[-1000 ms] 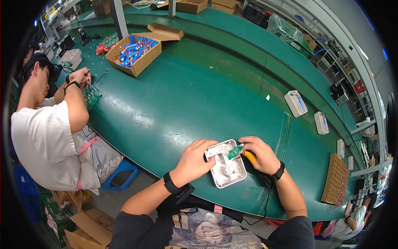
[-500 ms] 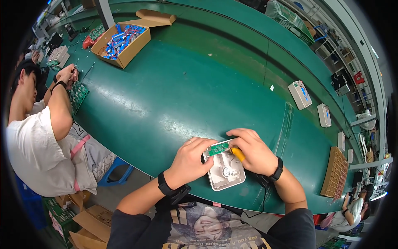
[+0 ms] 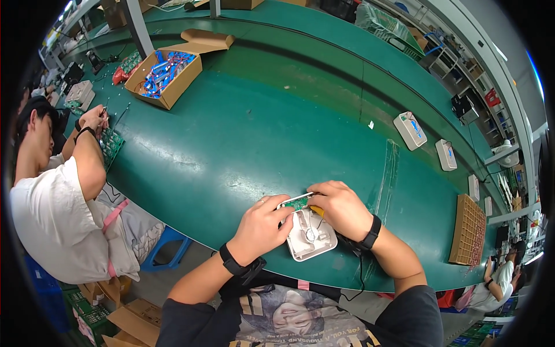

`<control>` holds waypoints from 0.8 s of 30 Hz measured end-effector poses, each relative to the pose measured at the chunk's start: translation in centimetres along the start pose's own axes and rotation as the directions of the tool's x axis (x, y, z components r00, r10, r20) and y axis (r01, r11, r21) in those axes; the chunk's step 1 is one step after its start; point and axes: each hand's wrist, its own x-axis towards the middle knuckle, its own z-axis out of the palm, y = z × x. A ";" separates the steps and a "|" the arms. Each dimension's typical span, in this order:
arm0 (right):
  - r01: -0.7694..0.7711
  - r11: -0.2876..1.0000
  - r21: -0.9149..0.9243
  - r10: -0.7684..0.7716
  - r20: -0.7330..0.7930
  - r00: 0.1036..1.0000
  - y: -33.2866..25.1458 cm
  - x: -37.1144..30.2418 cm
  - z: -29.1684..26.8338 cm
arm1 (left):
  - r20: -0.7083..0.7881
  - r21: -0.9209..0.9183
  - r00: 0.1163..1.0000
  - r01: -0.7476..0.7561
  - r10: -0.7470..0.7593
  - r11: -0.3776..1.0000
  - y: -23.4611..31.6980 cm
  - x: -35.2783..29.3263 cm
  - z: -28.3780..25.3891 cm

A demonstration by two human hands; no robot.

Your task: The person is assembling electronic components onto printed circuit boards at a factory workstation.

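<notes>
In front of me, a white plastic housing (image 3: 312, 248) lies open on the green table, with a round part and thin wires inside it. Along its far edge stands a tilted white panel with a green circuit board (image 3: 297, 204). My left hand (image 3: 261, 224) is closed on the panel's left end, thumb on the near side. At the other end, my right hand (image 3: 342, 208) curls its fingers over the panel's top edge. A yellow piece (image 3: 317, 211), partly covered by the right hand, shows beneath those fingers; its kind is unclear.
A cardboard box (image 3: 167, 87) of blue battery packs stands far left. At the left, a co-worker (image 3: 69, 179) handles green boards. White housings (image 3: 410, 131) with blue parts sit far right, near a gridded brown tray (image 3: 467, 231). A black cable (image 3: 361, 272) hangs over the front edge.
The panel has tipped more upright, so less of the board's face shows. My right hand has shifted left along it, covering more of the yellow piece. The view has turned slightly.
</notes>
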 end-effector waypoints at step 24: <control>-0.054 0.997 -0.062 0.060 0.107 0.992 -0.3 1.6 0.4 | -0.002 0.064 0.999 0.034 -0.034 0.997 -0.3 0.0 -0.3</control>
